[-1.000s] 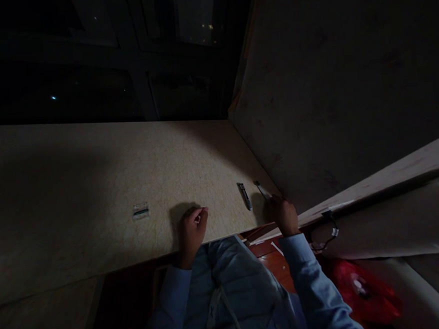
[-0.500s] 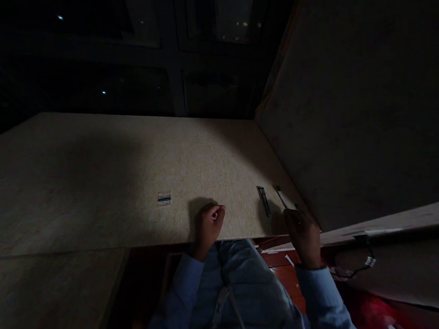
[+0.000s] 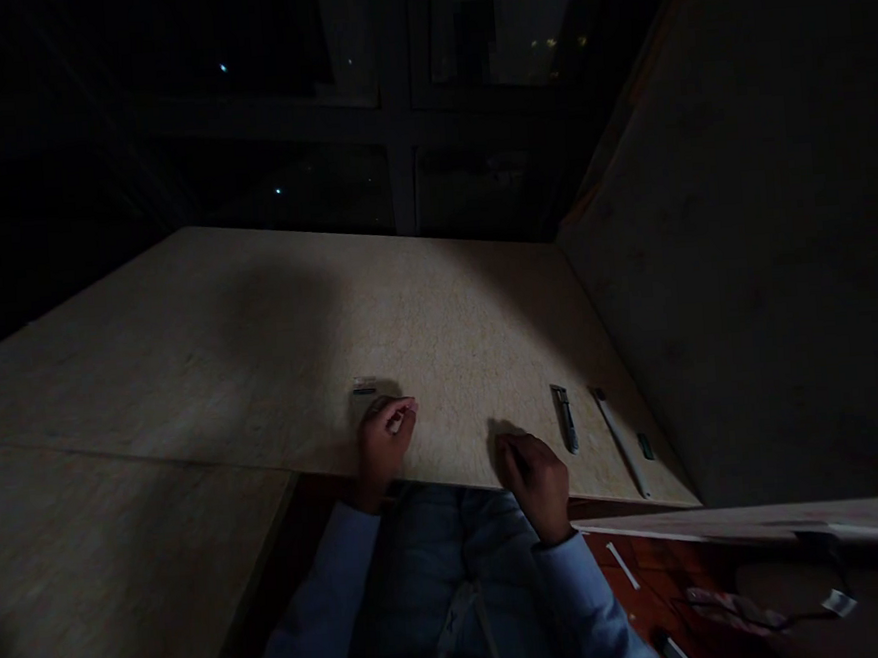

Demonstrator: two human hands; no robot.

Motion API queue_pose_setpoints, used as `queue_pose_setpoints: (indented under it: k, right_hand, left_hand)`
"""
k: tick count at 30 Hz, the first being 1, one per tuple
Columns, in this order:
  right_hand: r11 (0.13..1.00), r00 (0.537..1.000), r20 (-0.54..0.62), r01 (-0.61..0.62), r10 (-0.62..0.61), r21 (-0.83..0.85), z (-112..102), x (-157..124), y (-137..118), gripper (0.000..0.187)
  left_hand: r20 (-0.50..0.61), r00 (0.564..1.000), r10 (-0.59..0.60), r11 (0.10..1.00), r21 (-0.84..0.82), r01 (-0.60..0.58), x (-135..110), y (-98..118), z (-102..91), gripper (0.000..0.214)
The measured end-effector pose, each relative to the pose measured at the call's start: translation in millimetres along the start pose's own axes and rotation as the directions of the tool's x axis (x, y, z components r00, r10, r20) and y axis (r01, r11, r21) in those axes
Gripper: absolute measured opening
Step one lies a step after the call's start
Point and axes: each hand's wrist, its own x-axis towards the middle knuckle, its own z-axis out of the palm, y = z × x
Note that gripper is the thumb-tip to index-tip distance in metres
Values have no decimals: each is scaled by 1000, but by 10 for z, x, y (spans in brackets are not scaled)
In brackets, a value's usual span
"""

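Note:
My left hand is over the front part of the table, fingers curled and the thumb tip meeting them; nothing shows in the gap. Just beyond it lies a small clear case with a dark strip. Loosely closed, my right hand is at the table's front edge, apart from any object; its fingertips are in shadow and no object shows in them. A dark razor rests to the right of it. Farther right lies a toothbrush with a pale handle, beside a small dark green piece.
The pale table ends at a dark window behind and a wall on the right. A lower-left surface adjoins it. Below on the right, a white strip lies on the reddish floor, near a cable.
My right hand has let go of the toothbrush and moved left, leaving it on the table. The view has shifted, and my left hand is now closer to the clear case.

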Motion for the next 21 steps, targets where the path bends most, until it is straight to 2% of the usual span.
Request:
queue_pose_setpoints:
  k: [1, 3, 6, 9, 13, 18, 21]
  right_hand:
    - [999, 1000, -3, 29, -29, 18, -9, -27, 21, 37]
    - [997, 998, -8, 59, -59, 43, -22, -65, 45, 34]
    - [997, 997, -18, 72, -72, 22, -16, -76, 43, 32]
    - [996, 996, -39, 82, -83, -21, -1, -60, 19, 34]
    - [997, 997, -36, 68, -70, -45, 8, -47, -1, 35]
    - [1000, 1000, -25, 14, -14, -26, 16, -37, -4, 35]
    - [994, 997, 3, -80, 80, 71, -7, -14, -36, 34]
  left_hand:
    - [-51, 999, 18, 997, 82, -13, 73, -95, -112, 22]
    - [-75, 995, 66, 967, 252, -45, 226, -293, -322, 32]
    - [12, 996, 87, 911, 404, -84, 409, -549, -549, 52]
    - [75, 995, 64, 880, 466, -92, 479, -681, -624, 49]
    - [46, 998, 49, 880, 471, -65, 422, -644, -530, 49]
    - [-96, 993, 72, 941, 337, -36, 245, -372, -256, 53]
    - [-36, 993, 110, 959, 267, -97, 133, -175, -59, 53]
